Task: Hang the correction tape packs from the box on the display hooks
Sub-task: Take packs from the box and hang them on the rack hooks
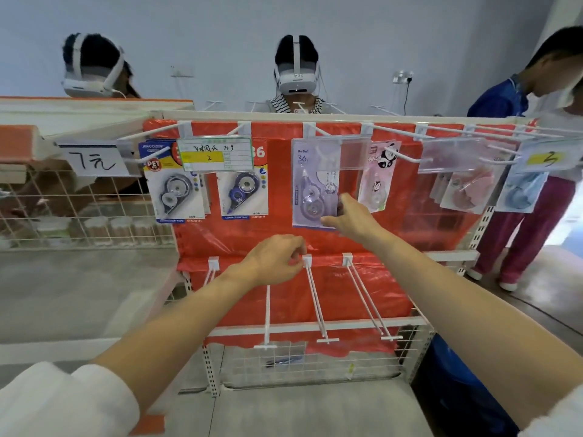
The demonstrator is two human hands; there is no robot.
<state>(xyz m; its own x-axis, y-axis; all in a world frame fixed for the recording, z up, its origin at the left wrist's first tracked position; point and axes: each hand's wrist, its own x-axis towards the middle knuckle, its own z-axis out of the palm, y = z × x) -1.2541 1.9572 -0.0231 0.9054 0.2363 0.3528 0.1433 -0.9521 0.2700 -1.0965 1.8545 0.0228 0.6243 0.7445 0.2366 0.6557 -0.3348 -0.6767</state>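
Observation:
A purple correction tape pack (310, 187) hangs from an upper display hook (325, 132) on the red-backed rack. My right hand (348, 217) touches the pack's lower right edge, thumb and fingers pinching it. My left hand (276, 258) is lower, its fingers curled around the base of a white lower hook (317, 302). Two blue correction tape packs (176, 190) (243, 192) hang on hooks to the left. A panda pack (377, 181) hangs to the right. No box is in view.
Two more bare lower hooks (268, 313) (369, 301) stick out toward me. Pink and blue packs (467, 190) hang at the far right. A wire basket (315, 361) sits below. People stand behind the rack and at the right (523, 190). A wire shelf (79, 209) is at left.

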